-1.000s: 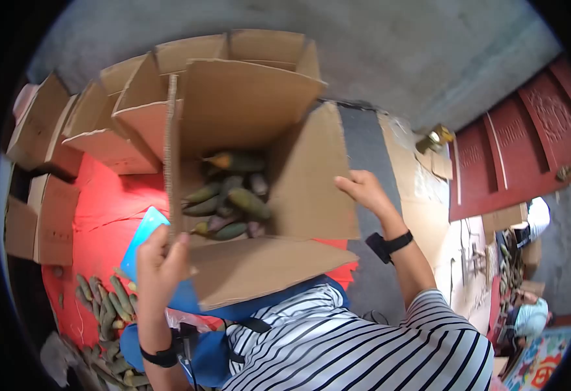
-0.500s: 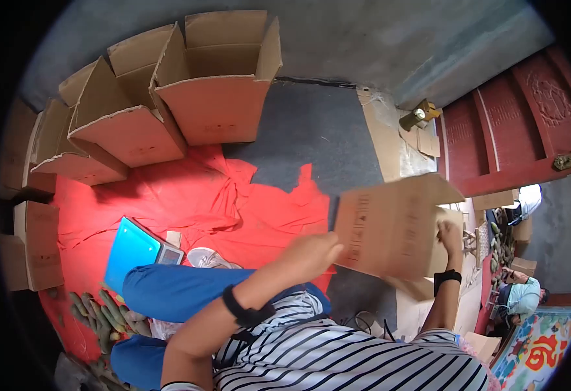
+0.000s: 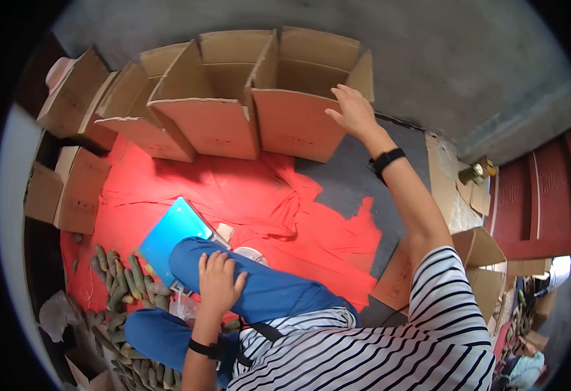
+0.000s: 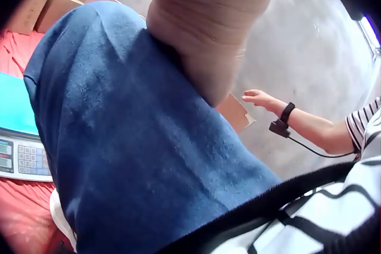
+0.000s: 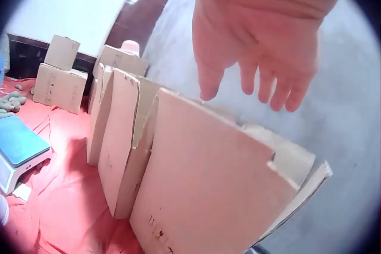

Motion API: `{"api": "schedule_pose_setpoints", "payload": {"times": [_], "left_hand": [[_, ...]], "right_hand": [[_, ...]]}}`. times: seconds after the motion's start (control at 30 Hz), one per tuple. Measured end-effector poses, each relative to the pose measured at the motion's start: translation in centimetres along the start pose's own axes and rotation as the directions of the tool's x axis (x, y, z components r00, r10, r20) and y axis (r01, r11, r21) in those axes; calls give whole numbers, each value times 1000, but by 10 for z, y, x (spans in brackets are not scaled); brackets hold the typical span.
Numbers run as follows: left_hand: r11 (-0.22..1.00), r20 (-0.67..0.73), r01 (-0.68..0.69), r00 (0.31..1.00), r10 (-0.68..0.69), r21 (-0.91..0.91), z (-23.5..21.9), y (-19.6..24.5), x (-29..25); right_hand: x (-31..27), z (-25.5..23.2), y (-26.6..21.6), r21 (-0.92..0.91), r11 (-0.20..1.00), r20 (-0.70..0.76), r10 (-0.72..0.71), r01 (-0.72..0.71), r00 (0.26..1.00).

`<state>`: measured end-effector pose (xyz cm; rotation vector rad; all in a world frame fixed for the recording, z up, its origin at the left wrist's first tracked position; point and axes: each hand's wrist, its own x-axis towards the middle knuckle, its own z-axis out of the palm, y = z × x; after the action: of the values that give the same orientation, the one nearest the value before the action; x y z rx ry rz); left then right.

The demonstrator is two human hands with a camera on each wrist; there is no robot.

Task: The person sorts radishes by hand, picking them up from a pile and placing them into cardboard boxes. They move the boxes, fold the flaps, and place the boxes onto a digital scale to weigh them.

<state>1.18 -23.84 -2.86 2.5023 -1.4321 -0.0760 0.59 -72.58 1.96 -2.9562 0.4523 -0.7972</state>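
My right hand (image 3: 356, 112) is stretched out, fingers extended, close over the rim of the rightmost cardboard box (image 3: 298, 120) in the row along the wall. In the right wrist view, that hand (image 5: 256, 45) holds nothing, and the box (image 5: 208, 164) stands below it with its flaps up. My left hand (image 3: 219, 280) rests on the blue trouser leg (image 3: 266, 280); the left wrist view shows only its heel, the fingers being hidden. At my right side stands another cardboard box (image 3: 484, 251), partly covered by my arm and sleeve.
A blue-topped scale (image 3: 178, 231) sits on the red cloth (image 3: 246, 189) by my knee. Several green, cucumber-like vegetables (image 3: 126, 283) lie at the left. More open boxes (image 3: 200, 127) line the wall. A red door (image 3: 546, 189) and a person (image 3: 526, 371) are at the right.
Both hands carried the box of vegetables to the right and let it go. My right hand has since moved to the row of boxes, and my left has come down on my leg.
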Motion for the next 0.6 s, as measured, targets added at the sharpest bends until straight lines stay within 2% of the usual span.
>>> {"api": "schedule_pose_setpoints", "payload": {"times": [0.07, 0.13, 0.2, 0.27, 0.37, 0.4, 0.43, 0.5, 0.53, 0.6], "left_hand": [[999, -44, 38, 998, -37, 24, -1, 5, -5], [997, -78, 78, 994, -76, 24, 3, 5, -8], [995, -83, 101, 991, -101, 5, 3, 3, -10], [993, -86, 118, 989, -120, -21, 3, 1, -10], [987, -66, 115, 990, -123, -115, -4, -2, -11], [948, -66, 157, 981, -182, -278, -11, -2, -8], [880, -54, 192, 970, -238, -434, -17, -2, -4], [738, -80, 222, 933, -350, -638, -26, -1, 12], [734, -85, 236, 925, -372, -637, -30, 2, 22], [771, -111, 243, 920, -375, -589, -35, 14, 48]], "right_hand": [[18, 46, 1, -151, 984, 1, 90, -89, 996], [17, 61, -5, -202, 948, 255, 295, -247, 921], [-4, 96, 15, -247, 969, 251, 82, -18, 964], [-22, 87, 9, -186, 968, 202, -128, 166, 971], [-58, 36, -13, -43, 973, 300, -203, 225, 932], [-75, 15, -23, 6, 966, 324, -246, 258, 913], [-94, -8, -37, 48, 967, 333, -252, 250, 909], [-135, -50, -61, 140, 962, 381, -270, 234, 884], [-155, -65, -71, 191, 955, 416, -288, 227, 863], [-195, -87, -81, 234, 965, 619, -242, 119, 747]]}}
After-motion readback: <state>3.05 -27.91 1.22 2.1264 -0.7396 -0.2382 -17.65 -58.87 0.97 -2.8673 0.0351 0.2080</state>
